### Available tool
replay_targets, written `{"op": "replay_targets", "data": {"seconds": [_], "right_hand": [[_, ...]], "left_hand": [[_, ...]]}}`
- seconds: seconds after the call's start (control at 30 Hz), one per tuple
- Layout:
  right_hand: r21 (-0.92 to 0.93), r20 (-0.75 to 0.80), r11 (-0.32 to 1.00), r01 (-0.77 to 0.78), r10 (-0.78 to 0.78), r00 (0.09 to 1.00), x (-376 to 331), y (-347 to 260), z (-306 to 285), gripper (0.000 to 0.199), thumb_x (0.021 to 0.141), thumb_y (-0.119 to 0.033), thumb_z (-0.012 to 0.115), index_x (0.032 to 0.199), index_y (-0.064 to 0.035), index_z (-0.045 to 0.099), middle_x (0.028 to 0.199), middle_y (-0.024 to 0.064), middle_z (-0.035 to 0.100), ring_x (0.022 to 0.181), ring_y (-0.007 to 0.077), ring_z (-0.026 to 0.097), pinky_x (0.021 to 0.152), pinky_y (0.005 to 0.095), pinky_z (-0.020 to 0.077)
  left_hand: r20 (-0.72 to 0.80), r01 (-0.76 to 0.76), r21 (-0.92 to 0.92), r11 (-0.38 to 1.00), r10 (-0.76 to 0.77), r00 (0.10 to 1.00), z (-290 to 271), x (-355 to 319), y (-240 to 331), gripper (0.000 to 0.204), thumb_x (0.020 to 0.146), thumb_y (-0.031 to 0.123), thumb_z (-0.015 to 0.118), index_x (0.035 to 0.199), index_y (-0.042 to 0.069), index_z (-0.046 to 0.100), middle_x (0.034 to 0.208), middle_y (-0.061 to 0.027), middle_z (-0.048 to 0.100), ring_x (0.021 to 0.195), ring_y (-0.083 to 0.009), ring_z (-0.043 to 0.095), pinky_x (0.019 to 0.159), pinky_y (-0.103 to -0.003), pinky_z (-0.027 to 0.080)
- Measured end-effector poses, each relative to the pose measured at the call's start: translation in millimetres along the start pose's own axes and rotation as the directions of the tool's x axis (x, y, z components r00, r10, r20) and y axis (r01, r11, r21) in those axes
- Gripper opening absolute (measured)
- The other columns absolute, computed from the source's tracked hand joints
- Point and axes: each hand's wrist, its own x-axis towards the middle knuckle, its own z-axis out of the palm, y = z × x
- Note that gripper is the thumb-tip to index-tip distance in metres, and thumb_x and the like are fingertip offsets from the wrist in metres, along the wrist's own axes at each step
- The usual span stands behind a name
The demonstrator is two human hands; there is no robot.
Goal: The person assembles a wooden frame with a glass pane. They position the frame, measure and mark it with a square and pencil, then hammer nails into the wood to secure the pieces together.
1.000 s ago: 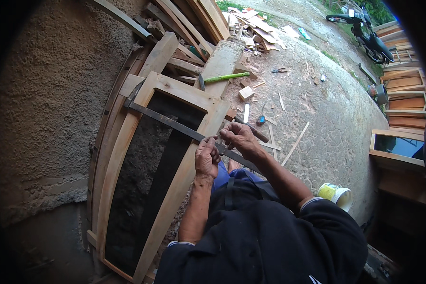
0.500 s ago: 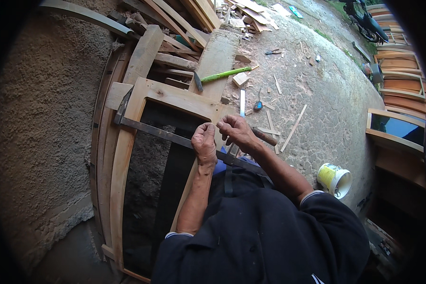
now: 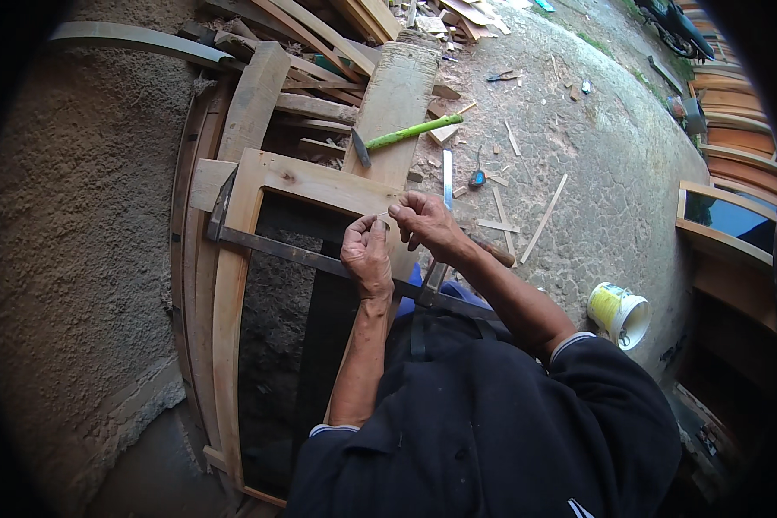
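Observation:
My left hand [image 3: 368, 259] is closed in a pinch above the near corner of a wooden frame [image 3: 315, 180]. Close beside it, my right hand [image 3: 425, 228] is pinched too. Something thin and pale seems to run between the fingertips, too small to name. The frame, with dark panes inside, lies on planks. Across it runs a metal bar clamp [image 3: 289, 250], its jaw at the frame's left edge and its other end by my lap. A hammer [image 3: 410, 131] with a green handle rests on a board beyond the frame.
Scrap wood [image 3: 319, 65] is piled at the far left, beside a rough wall [image 3: 86, 216]. On the concrete floor lie a blue tape measure [image 3: 477, 179], pliers [image 3: 502, 76], wood strips [image 3: 544, 218] and a tipped white-yellow bucket [image 3: 617, 315]. Wooden frames [image 3: 727, 223] stand at the right.
The view has shifted slightly. My right hand has risen a little relative to my left, and both stay pinched over the frame's corner.

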Motion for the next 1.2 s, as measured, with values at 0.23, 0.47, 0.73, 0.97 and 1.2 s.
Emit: {"op": "replay_targets", "data": {"seconds": [0.23,0.47,0.73,0.97,1.2], "right_hand": [[0.094,0.094,0.992,-0.085,0.076,0.993,5.2,1.4,-2.5,0.030,0.101,-0.035,0.064,0.089,-0.0071,0.060,0.068,-0.0001,0.057,0.057,0.0074,0.054,0.049,0.0227,0.0454],[-0.747,-0.006,0.614,0.256,-0.390,0.921,72.4,-13.1,-45.5,0.043,0.098,-0.038,0.061,0.121,-0.0022,0.064,0.101,0.0196,0.070,0.098,0.0373,0.068,0.085,0.0469,0.0531],[-0.973,0.214,-0.144,0.181,-0.266,0.940,145.1,-14.9,-89.1,0.038,0.086,-0.014,0.063,0.124,-0.0115,0.061,0.118,0.0112,0.064,0.117,0.0288,0.061,0.101,0.0482,0.0430],[-0.954,0.279,0.092,0.287,-0.084,0.957,139.1,-16.7,-90.5,0.016,0.092,-0.014,0.060,0.101,-0.0016,0.059,0.096,0.0197,0.064,0.095,0.0392,0.066,0.079,0.0510,0.0515],[-0.819,0.101,0.477,0.319,-0.428,0.898,43.2,-12.7,-103.3,0.028,0.093,-0.026,0.064,0.096,0.0000,0.055,0.088,0.0199,0.057,0.088,0.0368,0.061,0.078,0.0462,0.0472]], "left_hand": [[0.006,0.009,0.047,0.999,-0.010,1.000,2.1,4.0,-6.9,0.012,0.097,0.009,0.071,0.100,-0.002,0.068,0.089,-0.0013,0.069,0.078,-0.0057,0.059,0.071,-0.020,0.047],[0.085,-0.210,0.456,0.865,0.193,0.978,-4.2,21.3,-8.2,0.019,0.099,0.016,0.068,0.104,-0.002,0.072,0.085,-0.0023,0.071,0.074,-0.0094,0.062,0.068,-0.026,0.052],[0.232,-0.376,0.816,0.439,0.347,0.909,10.3,28.2,-25.8,0.020,0.096,0.024,0.070,0.102,0.006,0.076,0.093,-0.0132,0.077,0.080,-0.0279,0.074,0.074,-0.037,0.056],[0.265,-0.421,0.782,0.459,0.367,0.892,12.1,33.0,-29.1,0.019,0.096,0.025,0.070,0.101,0.009,0.076,0.094,-0.0102,0.077,0.081,-0.0261,0.074,0.074,-0.036,0.054],[0.278,-0.419,0.829,0.371,0.376,0.884,9.0,33.9,-36.7,0.017,0.095,0.030,0.069,0.102,0.016,0.076,0.091,-0.0046,0.076,0.085,-0.0241,0.072,0.080,-0.039,0.045]]}}
